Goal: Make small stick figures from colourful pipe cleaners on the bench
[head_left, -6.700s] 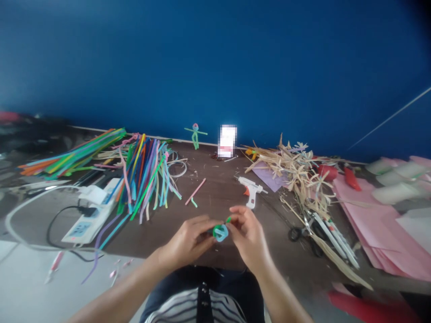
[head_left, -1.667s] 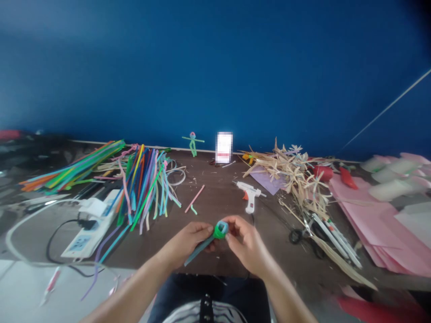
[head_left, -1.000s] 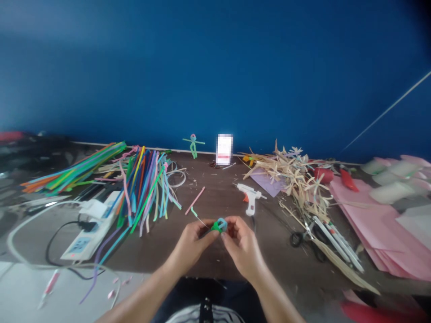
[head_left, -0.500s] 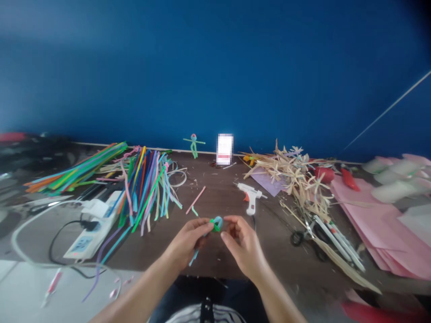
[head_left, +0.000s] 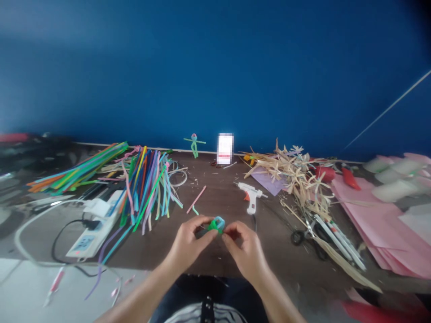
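A small ring-like piece of green and light blue pipe cleaner (head_left: 218,223) is pinched between the thumb and fingers of my left hand (head_left: 193,240), above the front of the dark table. My right hand (head_left: 244,246) is at the right side of the piece, thumb and index finger pressed together at its edge; what lies between those fingertips is too small to make out. Beyond the hands lie a pink stick (head_left: 196,199) and a short green bit (head_left: 195,210). A white glue gun (head_left: 252,195) rests to the right.
Pipe cleaners (head_left: 144,184) and a power strip (head_left: 96,231) lie left. A green stick figure (head_left: 194,146) and a bright phone-like screen (head_left: 225,149) stand at the back. Right are straw-like flowers (head_left: 296,172), scissors (head_left: 308,231) and pink sheets (head_left: 377,229).
My right thumb and index finger have closed together at the piece. My left thumb has moved right across it, and the light blue tail below my left hand no longer shows.
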